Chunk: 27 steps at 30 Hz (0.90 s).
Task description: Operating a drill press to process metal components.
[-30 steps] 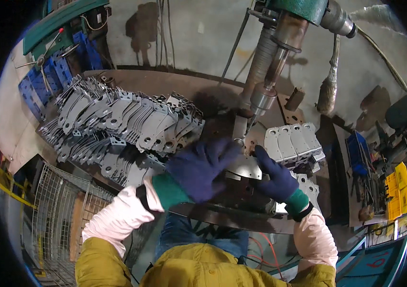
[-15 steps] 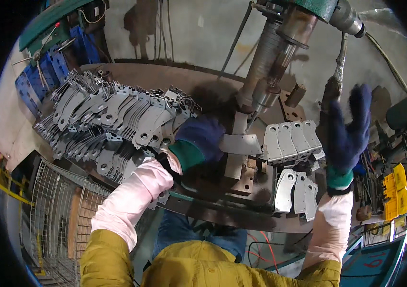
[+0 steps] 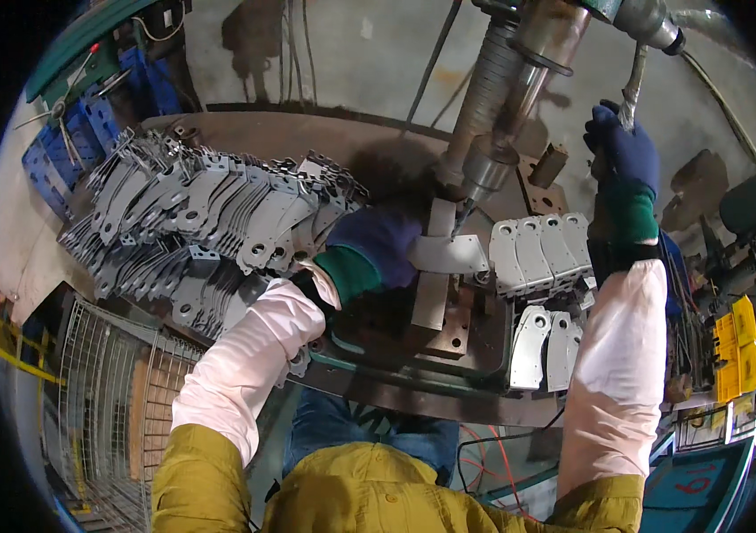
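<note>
My left hand (image 3: 376,246), in a blue glove with a green cuff, is closed on the left end of a grey curved metal plate (image 3: 451,255). That plate lies across a steel fixture block (image 3: 432,300), under the chuck (image 3: 490,165) of a drill press. The drill bit (image 3: 461,216) points down at the plate's far edge; whether it touches cannot be told. At the upper right, my gloved right hand (image 3: 624,153) is wrapped round the drill press lever (image 3: 633,87), which has a silvery wrapping.
Stacks of similar metal plates (image 3: 218,209) cover the left of the table. More plates stand in a row (image 3: 542,253) right of the fixture, with several lying nearer (image 3: 530,346). A wire basket (image 3: 98,382) is at lower left, yellow bins (image 3: 736,351) at far right.
My right hand has gone from open in the air above the right-hand plates up to the lever and closed round it. The left hand stays at the plate. The whole view has shifted slightly.
</note>
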Motion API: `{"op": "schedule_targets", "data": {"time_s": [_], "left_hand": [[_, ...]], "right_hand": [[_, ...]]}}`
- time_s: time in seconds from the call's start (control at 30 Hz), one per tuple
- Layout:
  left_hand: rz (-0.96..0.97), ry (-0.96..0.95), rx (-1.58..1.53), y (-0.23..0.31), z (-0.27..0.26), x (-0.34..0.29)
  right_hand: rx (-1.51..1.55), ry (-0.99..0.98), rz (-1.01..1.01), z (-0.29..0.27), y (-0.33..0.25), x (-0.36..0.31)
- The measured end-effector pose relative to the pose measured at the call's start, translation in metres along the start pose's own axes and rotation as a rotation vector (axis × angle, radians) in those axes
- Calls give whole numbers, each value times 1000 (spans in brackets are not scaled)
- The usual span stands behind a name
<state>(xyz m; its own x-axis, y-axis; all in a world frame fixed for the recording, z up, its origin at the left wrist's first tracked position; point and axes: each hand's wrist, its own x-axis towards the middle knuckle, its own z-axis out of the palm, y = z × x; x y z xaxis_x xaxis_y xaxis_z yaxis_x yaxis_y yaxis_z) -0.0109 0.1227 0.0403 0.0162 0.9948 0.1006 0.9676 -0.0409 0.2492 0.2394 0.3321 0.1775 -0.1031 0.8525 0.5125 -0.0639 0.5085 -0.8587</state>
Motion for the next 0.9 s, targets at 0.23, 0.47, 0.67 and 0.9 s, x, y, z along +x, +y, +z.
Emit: {"op": "schedule_targets", "data": {"time_s": [0.23,0.47,0.67,0.9], "left_hand": [[44,80,6,-8,7,-1],[-24,56,29,-5,8,1],[-172,-236,36,9,-17,4],[-60,22,-7,-7,9,2]], "right_hand": [[-321,202,-82,14,17,28],[-285,301,-189,15,35,58],[-347,288,-296,8,43,61],[-169,288,-271,31,31,46]]}}
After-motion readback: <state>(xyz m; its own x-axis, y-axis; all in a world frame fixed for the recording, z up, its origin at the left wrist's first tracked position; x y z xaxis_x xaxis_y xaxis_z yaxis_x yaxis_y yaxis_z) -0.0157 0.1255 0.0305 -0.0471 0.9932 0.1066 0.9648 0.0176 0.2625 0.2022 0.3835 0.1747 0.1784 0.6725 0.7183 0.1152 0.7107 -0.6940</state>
